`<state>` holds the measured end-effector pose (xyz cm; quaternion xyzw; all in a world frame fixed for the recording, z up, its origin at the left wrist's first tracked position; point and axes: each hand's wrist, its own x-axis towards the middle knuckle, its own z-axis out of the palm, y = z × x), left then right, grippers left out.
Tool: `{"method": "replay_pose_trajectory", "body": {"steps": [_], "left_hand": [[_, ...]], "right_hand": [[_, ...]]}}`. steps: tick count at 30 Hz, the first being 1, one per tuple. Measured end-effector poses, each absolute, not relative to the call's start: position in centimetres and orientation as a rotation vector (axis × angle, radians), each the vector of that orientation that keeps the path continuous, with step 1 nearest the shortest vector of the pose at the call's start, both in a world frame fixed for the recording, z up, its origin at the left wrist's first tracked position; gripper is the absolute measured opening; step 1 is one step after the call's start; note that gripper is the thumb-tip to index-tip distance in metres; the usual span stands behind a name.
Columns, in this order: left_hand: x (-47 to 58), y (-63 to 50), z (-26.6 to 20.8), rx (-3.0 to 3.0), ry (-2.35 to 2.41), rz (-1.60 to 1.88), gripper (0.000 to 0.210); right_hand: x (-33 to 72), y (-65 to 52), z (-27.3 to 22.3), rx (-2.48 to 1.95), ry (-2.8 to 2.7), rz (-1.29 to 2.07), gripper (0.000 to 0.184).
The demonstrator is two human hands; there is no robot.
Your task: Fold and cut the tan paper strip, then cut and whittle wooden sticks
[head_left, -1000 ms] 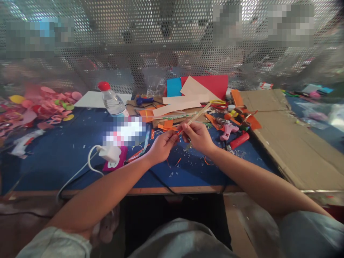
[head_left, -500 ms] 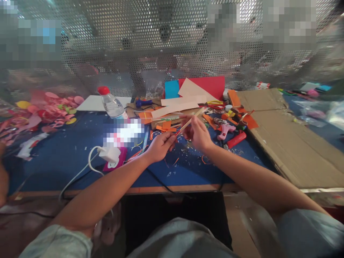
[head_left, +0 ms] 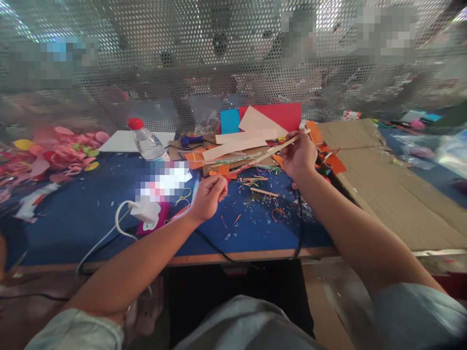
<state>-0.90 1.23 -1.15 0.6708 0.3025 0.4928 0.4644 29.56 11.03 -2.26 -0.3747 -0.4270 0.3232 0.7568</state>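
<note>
My right hand (head_left: 302,154) is raised over the right part of the blue table, its fingers closed round the upper end of a thin pale wooden stick (head_left: 268,154). The stick slants down to the left, and its lower end is reddish. Lower and to the left, my left hand (head_left: 210,196) is curled closed; whatever it may hold is hidden inside the fingers. Short flat wooden sticks (head_left: 264,192) and scraps lie on the table between my hands. Orange paper pieces (head_left: 223,171) lie just behind my left hand.
A water bottle with a red cap (head_left: 148,142) leans at the left, behind a white plug on a purple power strip (head_left: 157,218). Pink paper pieces (head_left: 54,153) are heaped far left. Cardboard (head_left: 394,194) covers the right side. A perforated metal screen (head_left: 197,63) rises behind.
My right hand has moved right and away from my left hand, drawing the stick along. My left hand has shifted slightly left and no longer touches the stick.
</note>
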Motion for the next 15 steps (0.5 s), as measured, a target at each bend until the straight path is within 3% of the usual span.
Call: {"method": "replay_pose_trajectory", "body": {"steps": [7, 15], "left_hand": [[-0.9, 3.1, -1.2, 1.15, 0.752, 1.744, 0.042], [-0.7, 3.3, -1.6, 1.216, 0.806, 1.506, 0.012]], "right_hand": [[29.0, 11.3, -1.8, -0.794, -0.671, 0.737, 0.058], [26.7, 9.0, -1.1, -0.86, -0.873, 0.964, 0.064]]}}
